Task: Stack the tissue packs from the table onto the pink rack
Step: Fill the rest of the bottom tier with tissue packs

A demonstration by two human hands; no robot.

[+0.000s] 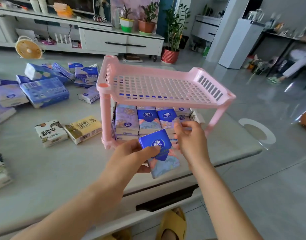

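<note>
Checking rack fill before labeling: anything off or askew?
Nothing damaged. The pink rack has its top shelf bare while the lower shelf is packed. The held pack is tilted in the left hand; the right hand is beside it. Loose packs lie jumbled.

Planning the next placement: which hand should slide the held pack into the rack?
Left hand: it grips the blue pack; the right hand touches packs already in the pink rack.

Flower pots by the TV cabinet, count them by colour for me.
White and green pot: 1
Brown pot: 1
Red pot: 1
Total: 3
</note>
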